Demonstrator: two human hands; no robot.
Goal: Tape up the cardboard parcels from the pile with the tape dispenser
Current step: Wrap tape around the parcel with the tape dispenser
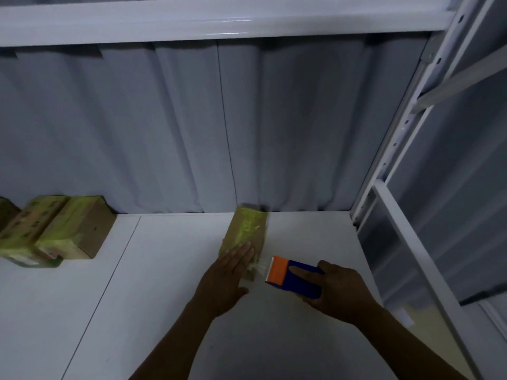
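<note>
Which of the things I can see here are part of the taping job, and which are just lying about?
In the job: the parcel under the flat left hand, the tape dispenser gripped by the right hand, the pile of parcels at left.
Just there: the grey curtain, the white shelf frame, the table.

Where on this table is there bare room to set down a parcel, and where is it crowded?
Free: the table between the pile of parcels and the middle parcel; the near-left stretch in front of the pile; the back corner between that parcel and the shelf frame. Crowded: the parcel's near end, where the left hand, tape dispenser and right hand cluster.
</note>
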